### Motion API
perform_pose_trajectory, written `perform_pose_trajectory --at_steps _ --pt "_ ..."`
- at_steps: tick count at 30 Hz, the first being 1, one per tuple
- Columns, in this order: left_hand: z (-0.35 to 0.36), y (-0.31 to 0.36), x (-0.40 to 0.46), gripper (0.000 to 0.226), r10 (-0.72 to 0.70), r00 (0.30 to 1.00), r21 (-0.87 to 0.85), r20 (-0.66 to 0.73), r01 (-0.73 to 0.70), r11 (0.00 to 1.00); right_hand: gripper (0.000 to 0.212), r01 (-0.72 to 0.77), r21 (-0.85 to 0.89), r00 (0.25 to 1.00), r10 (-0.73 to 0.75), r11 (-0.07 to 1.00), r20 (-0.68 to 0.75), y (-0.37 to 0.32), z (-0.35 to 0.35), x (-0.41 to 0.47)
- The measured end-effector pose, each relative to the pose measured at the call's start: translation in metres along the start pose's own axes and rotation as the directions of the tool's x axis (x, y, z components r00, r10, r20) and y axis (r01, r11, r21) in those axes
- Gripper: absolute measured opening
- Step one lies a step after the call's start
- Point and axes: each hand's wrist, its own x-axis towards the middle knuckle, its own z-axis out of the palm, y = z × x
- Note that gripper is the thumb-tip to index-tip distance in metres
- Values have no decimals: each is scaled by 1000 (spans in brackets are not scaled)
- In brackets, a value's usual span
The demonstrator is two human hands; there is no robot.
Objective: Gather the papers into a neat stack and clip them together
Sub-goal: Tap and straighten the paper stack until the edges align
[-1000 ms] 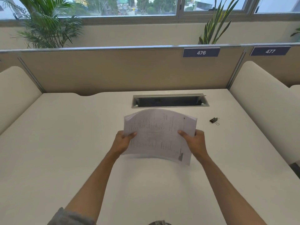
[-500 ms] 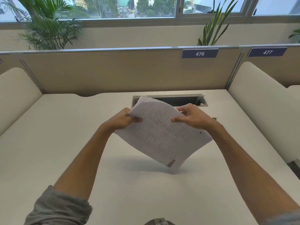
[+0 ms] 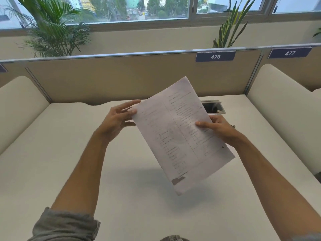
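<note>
Your left hand (image 3: 117, 120) is spread, fingertips just touching the papers' (image 3: 180, 136) left edge. Papers are tilted in the air above the desk (image 3: 52, 153). Your right hand (image 3: 219, 128) pinches their right edge, thumb on top.

A white desk (image 3: 60, 153) stood before a beige partition (image 3: 121, 79) carrying number signs 476 (image 3: 215, 56) and 477 (image 3: 289, 53), with a cable slot (image 3: 212, 107) near its far edge.

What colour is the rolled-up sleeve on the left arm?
Grey, seen in the head view: the sleeve is bunched at the elbow.
</note>
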Motion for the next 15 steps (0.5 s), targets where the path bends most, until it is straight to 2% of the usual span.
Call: perform_pose_trajectory --at_steps 2,5,9,15 --pt "9 -9 -4 32 -1 1000 -169 -4 0 986 28 -55 19 998 55 998 -1 6 0 -1" --pt "19 -17 -7 30 4 1000 -305 7 -2 952 32 -106 45 994 106 993 1 14 1 -4" --pt "27 -22 -8 27 -8 1000 -373 -3 6 928 37 -127 73 992 128 989 -12 20 1 -8" --pt "37 -22 -4 31 22 998 -448 -54 -44 893 33 -149 117 988 153 982 -25 23 10 -11"
